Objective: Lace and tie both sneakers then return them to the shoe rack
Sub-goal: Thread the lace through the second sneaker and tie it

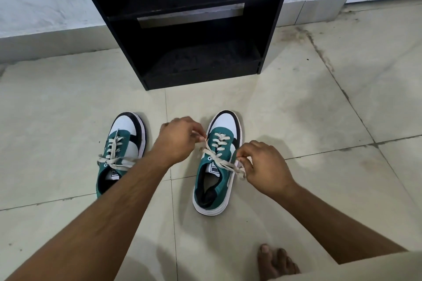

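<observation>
Two green, white and black sneakers stand on the tiled floor, toes pointing at the rack. The left sneaker (124,141) has its cream laces tied in a bow. The right sneaker (217,180) has cream laces (222,162) crossing above its tongue. My left hand (177,140) pinches one lace end at the shoe's left side. My right hand (266,164) pinches the other end at its right side. The lace runs taut between both hands. The black shoe rack (127,36) stands just beyond the sneakers, its lower shelves bare.
Pale floor tiles (296,102) with dark stains spread all around. A white wall with a low skirting (45,41) runs behind the rack. My bare foot (275,262) rests on the floor at the bottom right, near a light garment edge.
</observation>
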